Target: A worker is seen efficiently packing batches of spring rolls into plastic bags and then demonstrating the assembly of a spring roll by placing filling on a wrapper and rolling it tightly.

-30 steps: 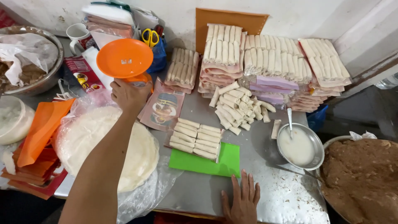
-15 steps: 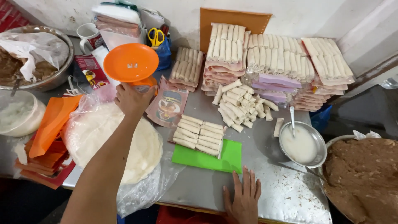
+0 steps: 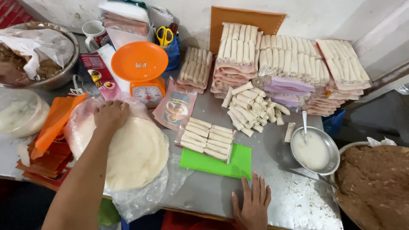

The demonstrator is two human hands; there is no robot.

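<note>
- Left hand (image 3: 110, 116): fingers curled down on the far edge of the stack of round pale wrapper sheets (image 3: 132, 153), which lies on clear plastic at near left.
- Right hand (image 3: 252, 204): flat, fingers spread, grasping nothing, on the steel table (image 3: 272, 157) just near the green plastic tray (image 3: 215, 162) of rolled spring rolls.
- Small steel bowl (image 3: 314, 150), right: white paste and a spoon.
- Large basin (image 3: 375, 183), far right: brown filling.
- Orange kitchen scale (image 3: 140, 72): pan bare.

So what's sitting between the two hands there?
In the head view, between the left hand on the round wrappers and the right hand: clear plastic and a green sheet.
</note>
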